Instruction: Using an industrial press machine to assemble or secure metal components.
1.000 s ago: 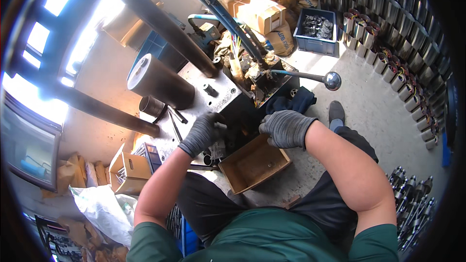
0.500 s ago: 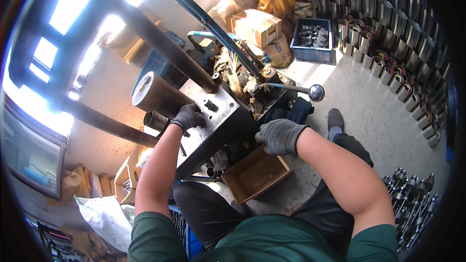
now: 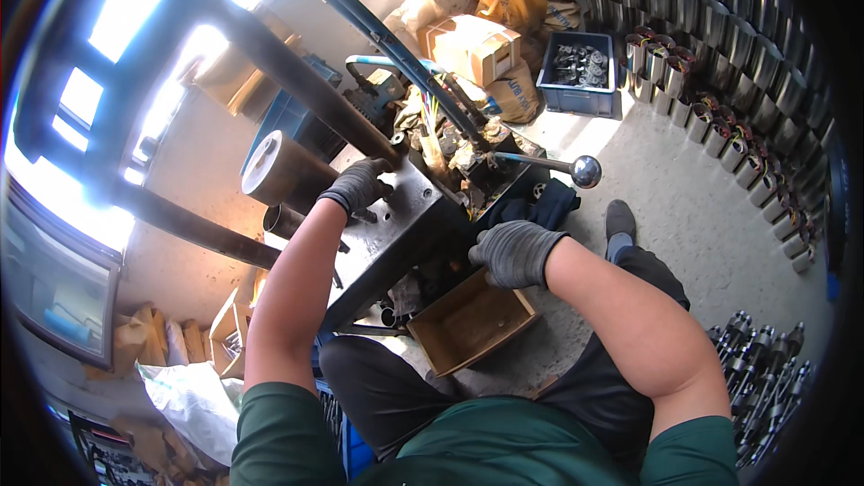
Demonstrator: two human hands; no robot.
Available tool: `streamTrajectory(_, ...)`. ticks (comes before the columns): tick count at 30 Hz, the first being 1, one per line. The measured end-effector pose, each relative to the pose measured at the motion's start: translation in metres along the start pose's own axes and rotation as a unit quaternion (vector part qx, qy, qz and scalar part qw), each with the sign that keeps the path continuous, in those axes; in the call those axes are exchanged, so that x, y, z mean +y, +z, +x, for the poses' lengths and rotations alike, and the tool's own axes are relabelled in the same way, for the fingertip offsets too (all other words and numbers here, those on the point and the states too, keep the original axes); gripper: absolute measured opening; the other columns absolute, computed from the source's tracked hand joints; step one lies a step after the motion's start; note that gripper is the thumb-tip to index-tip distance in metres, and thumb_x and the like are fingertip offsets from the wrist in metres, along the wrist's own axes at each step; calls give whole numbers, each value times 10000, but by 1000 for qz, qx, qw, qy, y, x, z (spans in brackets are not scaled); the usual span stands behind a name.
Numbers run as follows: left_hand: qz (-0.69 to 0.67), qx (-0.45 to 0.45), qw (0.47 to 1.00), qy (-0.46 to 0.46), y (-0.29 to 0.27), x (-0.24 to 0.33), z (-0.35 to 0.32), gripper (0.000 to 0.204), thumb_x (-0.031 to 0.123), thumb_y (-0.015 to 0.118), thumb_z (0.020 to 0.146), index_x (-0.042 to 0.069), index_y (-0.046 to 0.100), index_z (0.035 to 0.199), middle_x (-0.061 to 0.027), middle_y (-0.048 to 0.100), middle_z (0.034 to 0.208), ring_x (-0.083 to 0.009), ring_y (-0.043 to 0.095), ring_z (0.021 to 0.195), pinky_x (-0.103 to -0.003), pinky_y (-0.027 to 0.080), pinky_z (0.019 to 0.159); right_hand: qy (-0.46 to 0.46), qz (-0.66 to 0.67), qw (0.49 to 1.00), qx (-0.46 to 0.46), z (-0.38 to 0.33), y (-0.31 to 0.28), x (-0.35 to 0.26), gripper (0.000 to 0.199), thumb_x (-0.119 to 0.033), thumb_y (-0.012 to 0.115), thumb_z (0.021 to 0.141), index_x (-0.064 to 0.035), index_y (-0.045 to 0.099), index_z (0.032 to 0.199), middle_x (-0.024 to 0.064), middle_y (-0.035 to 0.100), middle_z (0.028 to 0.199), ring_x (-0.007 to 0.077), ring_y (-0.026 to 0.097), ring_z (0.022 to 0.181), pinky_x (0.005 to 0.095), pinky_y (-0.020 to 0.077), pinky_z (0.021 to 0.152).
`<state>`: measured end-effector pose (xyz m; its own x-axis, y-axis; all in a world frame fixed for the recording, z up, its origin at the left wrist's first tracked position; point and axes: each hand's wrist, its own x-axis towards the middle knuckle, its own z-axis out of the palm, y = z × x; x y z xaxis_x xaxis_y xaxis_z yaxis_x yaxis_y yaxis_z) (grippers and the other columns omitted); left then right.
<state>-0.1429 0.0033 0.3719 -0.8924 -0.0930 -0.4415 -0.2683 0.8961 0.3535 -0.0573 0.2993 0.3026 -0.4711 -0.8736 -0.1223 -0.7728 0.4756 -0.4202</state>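
My left hand (image 3: 356,188), in a dark grey knit glove, is over the steel top (image 3: 396,225) of a press-like machine. Its fingers curl at the spot where a short metal pin stood, and they now hide that pin. Beside this hand lies a thick metal cylinder (image 3: 286,168), with a smaller open tube (image 3: 282,220) below it. My right hand (image 3: 519,254), gloved alike, hangs off the machine's front edge above a wooden box (image 3: 472,324). Its fingers are curled closed, and whatever they may hold is hidden.
A lever with a ball knob (image 3: 586,172) sticks out beyond my right hand. Dark round columns (image 3: 306,90) rise at left. A blue crate (image 3: 579,101) of metal parts stands far right, near stacked metal tubes (image 3: 711,27). Shafts (image 3: 765,378) stand at lower right.
My left hand has moved up and away across the steel top, from beside the cylinder's lower end to the short pin, covering it. The right hand has hardly moved.
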Motion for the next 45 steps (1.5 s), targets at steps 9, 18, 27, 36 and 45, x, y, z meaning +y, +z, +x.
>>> streamTrajectory(9, 57, -59, 997, -7, 2, -39, 33, 387, 32, 670, 901, 35, 601, 1282, -184, 682, 1128, -328, 717, 897, -416, 651, 730, -16, -13, 1000, 1, 4, -5, -9, 313, -259, 651, 821, -50, 713, 1046, 189, 704, 977, 365, 692, 954, 466, 543, 854)
streamTrajectory(18, -257, -104, 952, -128, -1, -80, 64, 287, 45, 695, 916, 1, 620, 1189, -226, 673, 947, -373, 688, 992, -572, 571, 881, -17, -12, 1000, -5, 8, 0, -10, 318, -260, 652, 823, -42, 713, 1047, 198, 706, 980, 369, 693, 951, 465, 546, 860)
streamTrajectory(27, -114, -201, 969, 82, -48, -155, 71, 228, 90, 553, 994, 24, 642, 1193, -204, 685, 1184, -284, 695, 1077, -411, 594, 876, -45, -27, 999, -2, 13, -8, -22, 329, -268, 652, 834, -36, 707, 1060, 202, 703, 985, 371, 691, 960, 459, 545, 870)
streamTrajectory(36, -78, -247, 949, 180, -36, -117, 46, 337, 161, 459, 1019, -26, 604, 1260, -167, 665, 1282, -262, 618, 1210, -400, 482, 1040, -21, -23, 999, -13, 8, 1, -11, 335, -270, 659, 837, -34, 705, 1071, 205, 703, 987, 371, 692, 964, 458, 544, 879)
streamTrajectory(45, -469, -219, 852, -81, -24, -117, 40, 506, 223, 447, 982, -126, 538, 1337, -248, 640, 1290, -367, 605, 1212, -396, 474, 1032, -16, -19, 999, -21, 7, 4, -10, 337, -277, 686, 830, -46, 712, 1074, 200, 701, 990, 372, 686, 978, 461, 541, 875)
